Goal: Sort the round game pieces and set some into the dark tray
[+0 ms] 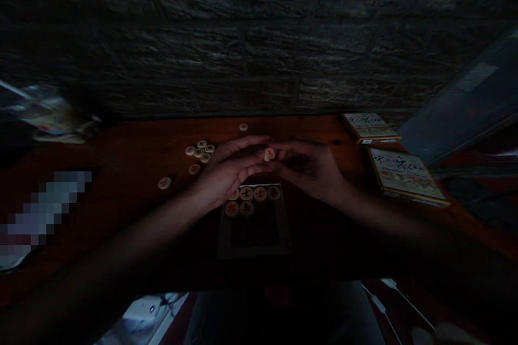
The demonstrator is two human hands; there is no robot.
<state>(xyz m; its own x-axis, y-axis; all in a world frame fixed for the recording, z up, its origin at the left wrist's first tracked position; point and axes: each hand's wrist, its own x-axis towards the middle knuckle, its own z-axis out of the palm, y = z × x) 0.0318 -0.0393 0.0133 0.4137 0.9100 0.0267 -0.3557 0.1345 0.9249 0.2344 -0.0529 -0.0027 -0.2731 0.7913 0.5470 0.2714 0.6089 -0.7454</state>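
Between my two hands, above the wooden table, is a round Chinese chess piece (269,154) with a red character. My left hand (232,164) is closed with its fingertips on the piece's left side. From the other side, the thumb and fingers of my right hand (309,164) pinch it too. Just below my hands lies an open box tray (286,226). Several pieces with red or black characters, such as a black one (246,208), fill its far rows. My left wrist partly covers the tray's far left corner.
Several loose pieces (198,152) lie left of my hands, one more (164,183) further left. Another piece (243,127) sits near the stone wall (243,54). Two printed boxes (407,175) lie at the right. A plastic container (48,110) stands far left, near a pixelated object (48,210).
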